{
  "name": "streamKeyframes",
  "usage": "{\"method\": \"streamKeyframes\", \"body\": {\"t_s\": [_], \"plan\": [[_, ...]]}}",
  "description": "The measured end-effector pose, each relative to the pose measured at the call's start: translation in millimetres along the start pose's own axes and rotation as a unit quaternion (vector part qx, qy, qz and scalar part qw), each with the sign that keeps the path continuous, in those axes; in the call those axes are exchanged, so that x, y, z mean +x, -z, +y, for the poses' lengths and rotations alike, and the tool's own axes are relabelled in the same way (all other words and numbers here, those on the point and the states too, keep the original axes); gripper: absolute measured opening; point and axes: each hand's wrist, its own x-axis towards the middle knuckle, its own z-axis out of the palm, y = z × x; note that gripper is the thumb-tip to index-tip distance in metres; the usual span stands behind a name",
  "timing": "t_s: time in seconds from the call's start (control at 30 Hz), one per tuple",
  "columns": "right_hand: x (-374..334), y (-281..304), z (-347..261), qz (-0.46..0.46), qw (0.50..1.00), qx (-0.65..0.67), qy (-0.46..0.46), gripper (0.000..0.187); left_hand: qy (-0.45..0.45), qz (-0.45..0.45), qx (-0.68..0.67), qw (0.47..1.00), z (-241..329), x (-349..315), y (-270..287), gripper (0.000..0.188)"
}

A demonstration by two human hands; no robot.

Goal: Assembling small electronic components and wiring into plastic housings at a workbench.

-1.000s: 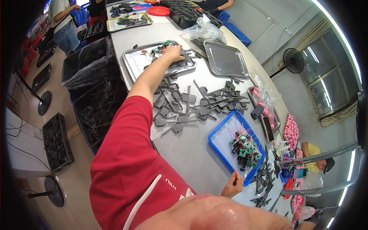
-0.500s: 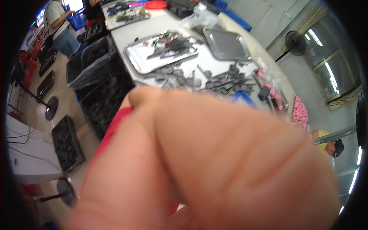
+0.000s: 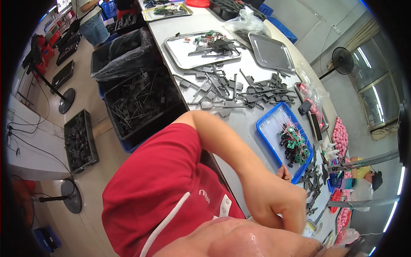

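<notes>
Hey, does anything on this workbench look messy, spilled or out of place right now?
Yes. Grey plastic parts lie strewn loose across the table between the metal tray and the blue tray instead of in a container. The left hand is raised near the camera; the right hand rests by the blue tray's edge.

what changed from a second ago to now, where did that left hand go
The left hand left the steel tray at the far end of the table; the arm has folded back, passing close to the camera, and the hand now sits low by the chest; whether it holds anything cannot be seen. The right hand stays at the blue tray's near corner. The grey parts lie as before.
</notes>
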Motion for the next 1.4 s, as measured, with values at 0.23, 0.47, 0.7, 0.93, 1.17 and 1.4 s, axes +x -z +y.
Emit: {"method": "streamKeyframes", "body": {"t_s": [0.23,0.47,0.7,0.93,1.17,1.4], "plan": [[-6.7,-4.9,1.2,-0.019,0.99,0.117,-0.072,0.013,-0.097,0.192,0.202,0.955,29.6,-13.5,-4.6,0.016],[-4.0,-8.8,13.1,-0.055,0.98,0.168,-0.093,0.021,-0.181,0.224,0.479,0.829,68.1,-9.6,-12.6,0.01],[-6.0,-8.3,9.9,-0.052,0.977,0.179,-0.106,0.031,-0.202,0.216,0.499,0.814,74.0,-64.1,-22.4,0.022],[-3.5,1.3,16.3,-0.061,0.973,0.188,-0.119,0.033,0.228,0.276,0.502,0.787,-26.6,-187.2,0.6,0.032],[-0.5,1.3,34.3,-0.059,0.97,0.192,-0.135,0.03,0.33,0.279,0.531,0.729,-57.0,-268.1,8.7,0.031],[-0.7,-0.5,33.5,-0.064,0.98,0.122,-0.145,0.024,0.317,0.331,0.542,0.704,-61.4,-272.0,6.5,0.025]]}}
